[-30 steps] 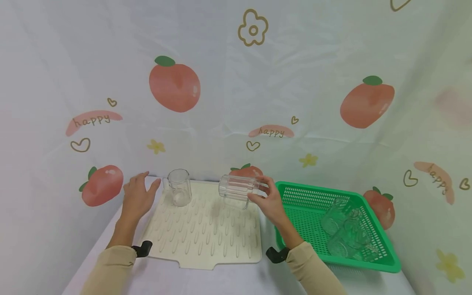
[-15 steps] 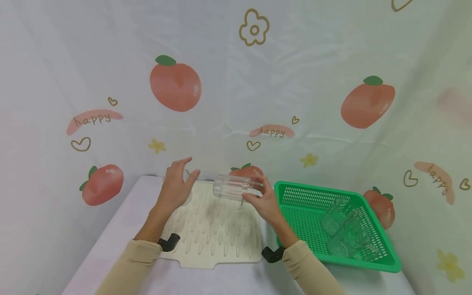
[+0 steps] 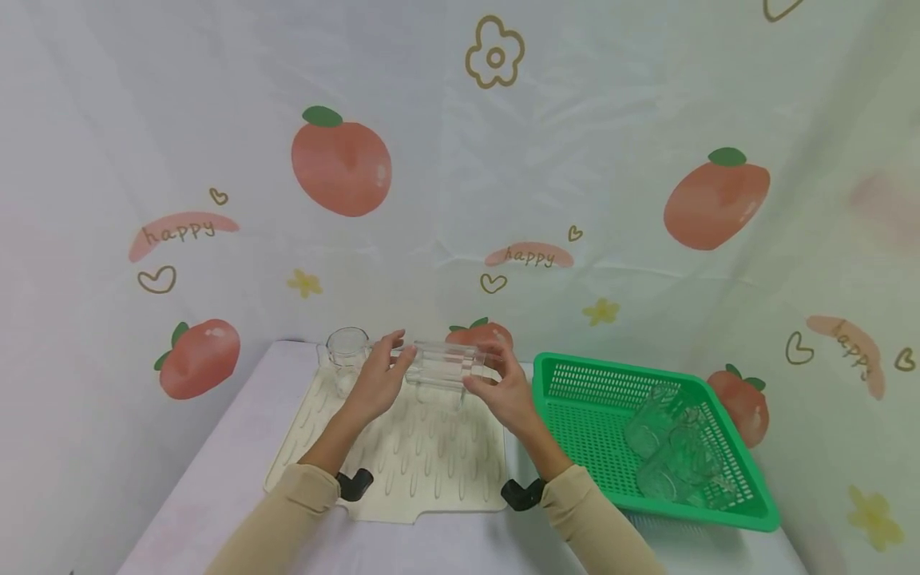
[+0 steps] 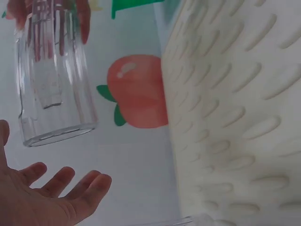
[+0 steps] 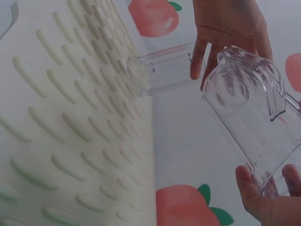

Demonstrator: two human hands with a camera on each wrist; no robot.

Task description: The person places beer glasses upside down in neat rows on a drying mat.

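Observation:
A clear glass mug (image 3: 442,364) lies sideways in the air above the cream ridged drying board (image 3: 410,467). My right hand (image 3: 509,393) grips its right end between thumb and fingers. My left hand (image 3: 378,382) is just off the mug's left end, with fingers spread and relaxed. In the left wrist view a gap shows between the held mug (image 4: 56,94) and my left fingers (image 4: 89,188). The mug's handle (image 5: 263,84) points downward. A second glass mug (image 3: 348,351) stands on the board's far left corner, partly behind my left hand.
A green plastic basket (image 3: 683,515) stands right of the board, with several clear glass mugs (image 3: 676,471) in its right half. A white curtain (image 3: 431,200) with fruit prints hangs behind the table (image 3: 216,447).
My left hand has moved right, from beside the standing mug to the held mug's left end. My right hand has carried its mug slightly left.

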